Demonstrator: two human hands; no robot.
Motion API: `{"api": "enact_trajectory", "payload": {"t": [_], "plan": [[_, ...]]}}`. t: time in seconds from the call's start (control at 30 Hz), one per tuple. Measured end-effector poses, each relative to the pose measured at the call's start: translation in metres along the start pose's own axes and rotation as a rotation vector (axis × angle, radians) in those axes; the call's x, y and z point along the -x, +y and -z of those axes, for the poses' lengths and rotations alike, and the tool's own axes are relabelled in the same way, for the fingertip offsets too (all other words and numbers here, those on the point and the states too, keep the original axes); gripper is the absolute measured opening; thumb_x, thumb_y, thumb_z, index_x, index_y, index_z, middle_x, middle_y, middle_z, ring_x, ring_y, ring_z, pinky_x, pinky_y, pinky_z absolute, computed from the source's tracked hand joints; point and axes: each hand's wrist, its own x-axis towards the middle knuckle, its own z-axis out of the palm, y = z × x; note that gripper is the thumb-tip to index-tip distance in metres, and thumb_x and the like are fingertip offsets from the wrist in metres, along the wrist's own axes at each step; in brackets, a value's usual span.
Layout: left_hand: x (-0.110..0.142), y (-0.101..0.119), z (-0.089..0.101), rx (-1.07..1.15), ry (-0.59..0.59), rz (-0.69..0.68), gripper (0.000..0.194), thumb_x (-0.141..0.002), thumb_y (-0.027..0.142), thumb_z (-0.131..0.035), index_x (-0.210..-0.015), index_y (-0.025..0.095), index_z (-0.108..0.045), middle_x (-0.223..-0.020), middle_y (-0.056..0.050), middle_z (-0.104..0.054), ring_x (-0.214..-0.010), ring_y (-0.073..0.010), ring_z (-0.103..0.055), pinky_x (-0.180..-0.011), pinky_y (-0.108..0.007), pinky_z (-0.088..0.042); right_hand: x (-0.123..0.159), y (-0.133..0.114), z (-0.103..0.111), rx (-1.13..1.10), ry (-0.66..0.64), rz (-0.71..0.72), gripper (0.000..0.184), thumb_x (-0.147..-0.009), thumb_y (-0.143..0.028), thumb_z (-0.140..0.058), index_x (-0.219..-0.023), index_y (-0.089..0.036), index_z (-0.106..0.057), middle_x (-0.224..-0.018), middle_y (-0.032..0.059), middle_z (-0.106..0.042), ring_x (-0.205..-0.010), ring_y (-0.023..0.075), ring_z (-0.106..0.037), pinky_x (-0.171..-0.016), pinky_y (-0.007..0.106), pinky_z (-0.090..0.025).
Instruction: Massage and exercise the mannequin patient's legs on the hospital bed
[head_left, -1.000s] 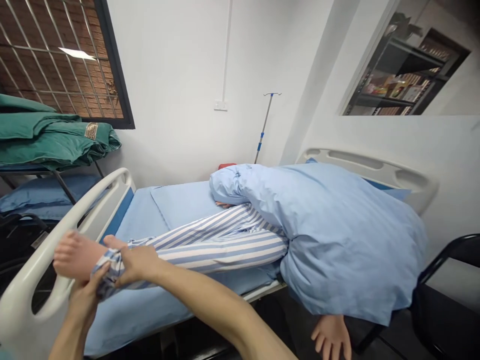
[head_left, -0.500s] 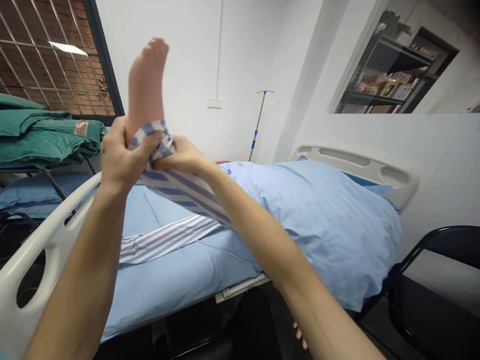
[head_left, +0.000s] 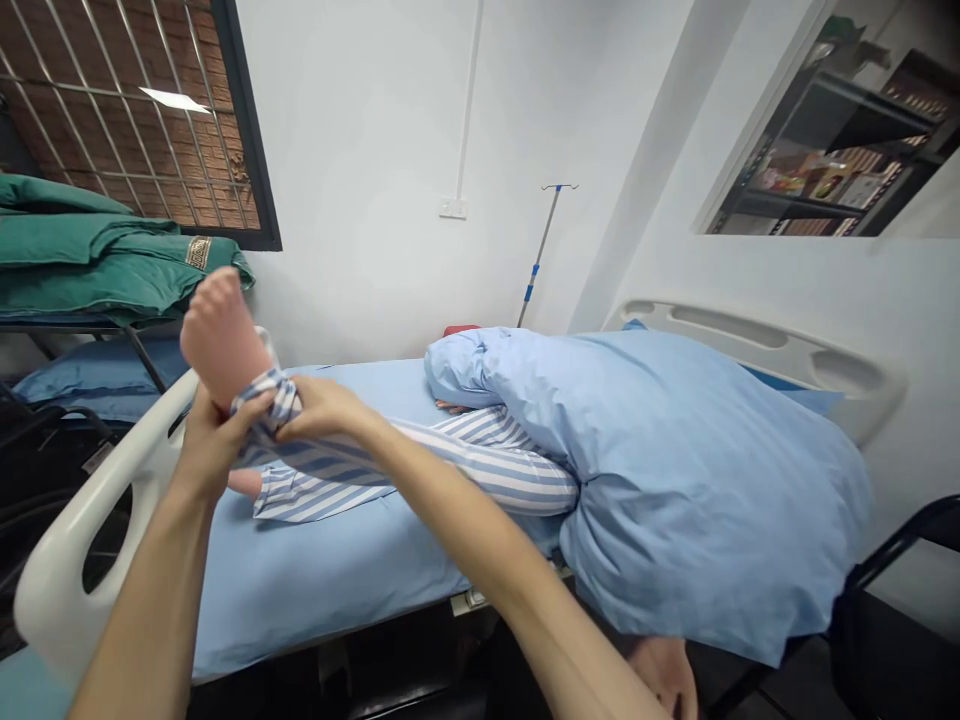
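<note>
A bare manikin foot (head_left: 219, 335) sticks up above the near bed rail, its leg held raised. My left hand (head_left: 214, 445) and my right hand (head_left: 319, 408) both grip the bunched cuff (head_left: 266, 408) of the blue-and-white striped pyjama trousers just below that foot. The other trouser leg (head_left: 322, 497) lies on the mattress with a second foot (head_left: 244, 483) barely showing. A light blue cover (head_left: 697, 500) hides the figure's upper body, and a manikin hand (head_left: 664, 675) hangs below the bed's far side.
The bed's white end rail (head_left: 90, 510) runs beneath my left forearm, and a white headboard (head_left: 757, 350) stands at the far end. Beyond them are an IV pole (head_left: 538, 260), folded green blankets (head_left: 97, 260) on a neighbouring bed, and a black chair (head_left: 892, 600).
The raised leg has come down from its high position, with the foot now just above the rail. Both hands stay on the cuff, and the cover and hidden body show again.
</note>
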Motion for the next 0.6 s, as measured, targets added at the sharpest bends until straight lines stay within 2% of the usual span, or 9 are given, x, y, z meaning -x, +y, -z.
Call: {"api": "enact_trajectory", "payload": {"t": [0.1,0.17,0.27,0.33,0.4,0.47,0.53,0.6], "plan": [[0.029,-0.056,0.033,0.022,0.070,0.220,0.048,-0.061,0.035,-0.070,-0.102,0.012,-0.058,-0.099,-0.006,-0.064,-0.086,-0.0165,-0.059,-0.071,-0.024,-0.049,-0.012,0.006,-0.066,0.104,-0.126,-0.112,0.064,-0.055,-0.055,-0.064,-0.107,-0.021,-0.050,-0.097,0.0046,-0.065,-0.086,0.0240,-0.061,-0.066,0.029,-0.047],[0.052,-0.095,0.051,0.052,0.099,0.362,0.050,-0.058,0.037,-0.071,-0.100,0.013,-0.059,-0.099,-0.007,-0.066,-0.091,-0.0206,-0.061,-0.074,-0.028,-0.051,-0.015,0.012,-0.112,0.153,-0.211,-0.148,0.068,-0.055,-0.057,-0.062,-0.109,-0.019,-0.049,-0.099,0.0088,-0.065,-0.088,0.0271,-0.062,-0.066,0.033,-0.049],[0.091,-0.146,0.070,0.048,0.196,0.564,0.052,-0.054,0.037,-0.073,-0.099,0.016,-0.060,-0.104,-0.008,-0.066,-0.099,-0.0250,-0.060,-0.080,-0.033,-0.051,-0.010,0.020,-0.175,0.193,-0.283,-0.153,0.074,-0.054,-0.060,-0.062,-0.111,-0.016,-0.048,-0.102,0.0134,-0.064,-0.090,0.0297,-0.062,-0.071,0.038,-0.050],[0.115,-0.172,0.078,0.087,0.234,0.686,0.048,-0.054,0.037,-0.073,-0.096,0.019,-0.061,-0.103,-0.007,-0.066,-0.104,-0.0272,-0.058,-0.084,-0.036,-0.051,-0.004,0.025,-0.208,0.203,-0.328,-0.169,0.074,-0.053,-0.059,-0.063,-0.110,-0.015,-0.049,-0.102,0.0140,-0.064,-0.090,0.0300,-0.063,-0.072,0.040,-0.051],[0.134,-0.187,0.084,0.141,0.236,0.763,0.045,-0.055,0.036,-0.073,-0.095,0.022,-0.062,-0.102,-0.007,-0.067,-0.106,-0.0293,-0.057,-0.086,-0.039,-0.050,0.002,0.029,-0.232,0.206,-0.384,-0.185,0.076,-0.051,-0.059,-0.065,-0.111,-0.015,-0.049,-0.102,0.0140,-0.065,-0.089,0.0306,-0.063,-0.072,0.041,-0.051],[0.144,-0.194,0.086,0.172,0.219,0.795,0.046,-0.055,0.036,-0.073,-0.098,0.022,-0.061,-0.099,-0.008,-0.068,-0.106,-0.0309,-0.056,-0.088,-0.043,-0.049,0.005,0.031,-0.245,0.216,-0.406,-0.208,0.078,-0.050,-0.058,-0.066,-0.111,-0.014,-0.048,-0.101,0.0141,-0.065,-0.088,0.0313,-0.063,-0.072,0.042,-0.051],[0.143,-0.194,0.085,0.156,0.193,0.779,0.049,-0.057,0.037,-0.072,-0.102,0.020,-0.061,-0.096,-0.009,-0.068,-0.105,-0.0309,-0.057,-0.087,-0.044,-0.049,0.004,0.032,-0.247,0.225,-0.382,-0.226,0.077,-0.050,-0.057,-0.066,-0.111,-0.013,-0.049,-0.100,0.0146,-0.065,-0.088,0.0314,-0.063,-0.073,0.043,-0.051],[0.131,-0.189,0.082,0.094,0.193,0.716,0.050,-0.059,0.040,-0.069,-0.103,0.018,-0.060,-0.094,-0.010,-0.068,-0.102,-0.0295,-0.059,-0.087,-0.043,-0.049,-0.001,0.033,-0.238,0.223,-0.341,-0.224,0.076,-0.050,-0.056,-0.067,-0.110,-0.013,-0.049,-0.100,0.0144,-0.065,-0.088,0.0314,-0.063,-0.073,0.043,-0.051]]}}
